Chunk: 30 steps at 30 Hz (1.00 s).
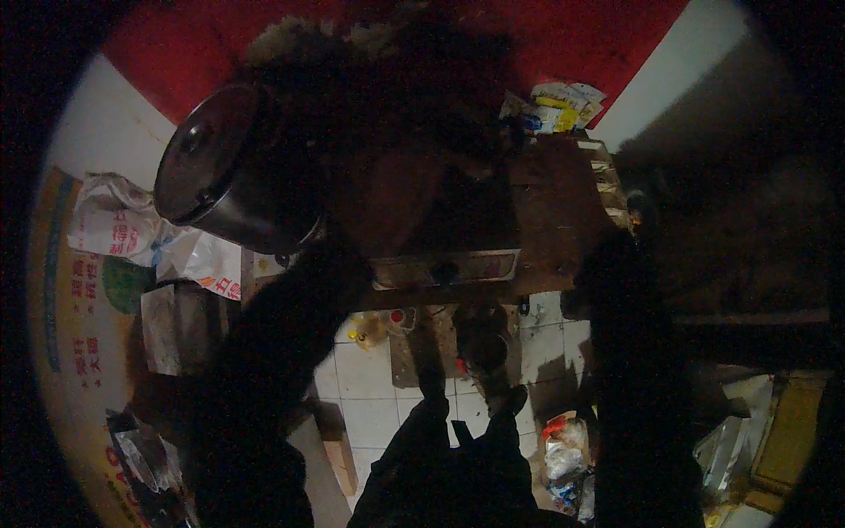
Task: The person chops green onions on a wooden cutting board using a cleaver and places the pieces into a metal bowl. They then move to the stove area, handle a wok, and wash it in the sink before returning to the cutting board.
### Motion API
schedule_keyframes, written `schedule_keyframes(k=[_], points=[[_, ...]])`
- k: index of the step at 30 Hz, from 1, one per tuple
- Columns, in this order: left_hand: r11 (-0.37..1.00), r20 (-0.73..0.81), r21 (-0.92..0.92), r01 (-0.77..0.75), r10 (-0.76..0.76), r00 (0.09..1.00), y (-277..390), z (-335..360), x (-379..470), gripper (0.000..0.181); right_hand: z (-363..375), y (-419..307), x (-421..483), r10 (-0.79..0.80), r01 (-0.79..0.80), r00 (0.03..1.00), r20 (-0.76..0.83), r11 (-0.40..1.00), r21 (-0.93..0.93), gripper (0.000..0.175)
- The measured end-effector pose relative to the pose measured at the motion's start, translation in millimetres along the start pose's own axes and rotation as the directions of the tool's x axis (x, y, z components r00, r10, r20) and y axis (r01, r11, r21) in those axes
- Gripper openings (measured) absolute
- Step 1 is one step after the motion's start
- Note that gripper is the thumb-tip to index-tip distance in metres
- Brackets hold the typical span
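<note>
The scene is very dark, and both arms show as black silhouettes. My left hand [350, 261] is barely discernible near the left front part of a dark tabletop or stove top [551, 218]. On the right, the outline of my right hand [604, 257] lies by the other front corner; its fingers and anything in them are lost in shadow. A large lidded metal pot [247, 178] stands beyond my left forearm. Between the arms, a pale panel with a dark knob [443, 272] faces the front.
Printed plastic bags [115, 228] lie by a large cardboard box [86, 330] at left. Packets [564, 112] stand at the back right against a red surface. Below, a tiled floor [370, 422] holds a carton of wrapped items [564, 452] near my legs.
</note>
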State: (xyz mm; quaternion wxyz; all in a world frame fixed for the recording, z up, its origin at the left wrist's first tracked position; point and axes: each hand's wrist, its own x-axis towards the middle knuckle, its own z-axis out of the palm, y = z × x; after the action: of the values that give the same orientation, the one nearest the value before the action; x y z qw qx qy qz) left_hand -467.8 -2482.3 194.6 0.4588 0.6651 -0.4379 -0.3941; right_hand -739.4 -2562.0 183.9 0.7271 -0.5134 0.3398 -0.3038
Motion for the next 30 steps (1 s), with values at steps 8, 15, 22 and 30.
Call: schedule_keyframes(k=[8, 15, 22, 30], points=[[0.812, 0.117, -0.455, -0.365, 0.461, 0.880, -9, 83, -7, 0.044, -54, 152, -174, 0.237, -0.228, 0.908, -0.345, 0.971, 0.068, 0.036], [0.603, -0.042, 0.494, -0.626, 0.736, 0.675, 0, 73, -25, 0.038, -49, 324, -421, 0.593, -0.374, 0.657, -0.465, 0.793, 0.481, 0.041], [0.957, 0.329, 0.281, -0.076, -0.022, 0.944, 13, -9, -29, 0.043, 32, 398, -587, 0.774, -0.636, 0.551, -0.311, 0.631, 0.443, 0.047], [0.078, 0.401, 0.881, -0.467, 0.403, 0.823, 43, -55, -80, 0.028, -9, 446, -615, 0.825, -0.777, 0.544, -0.154, 0.565, 0.278, 0.047]])
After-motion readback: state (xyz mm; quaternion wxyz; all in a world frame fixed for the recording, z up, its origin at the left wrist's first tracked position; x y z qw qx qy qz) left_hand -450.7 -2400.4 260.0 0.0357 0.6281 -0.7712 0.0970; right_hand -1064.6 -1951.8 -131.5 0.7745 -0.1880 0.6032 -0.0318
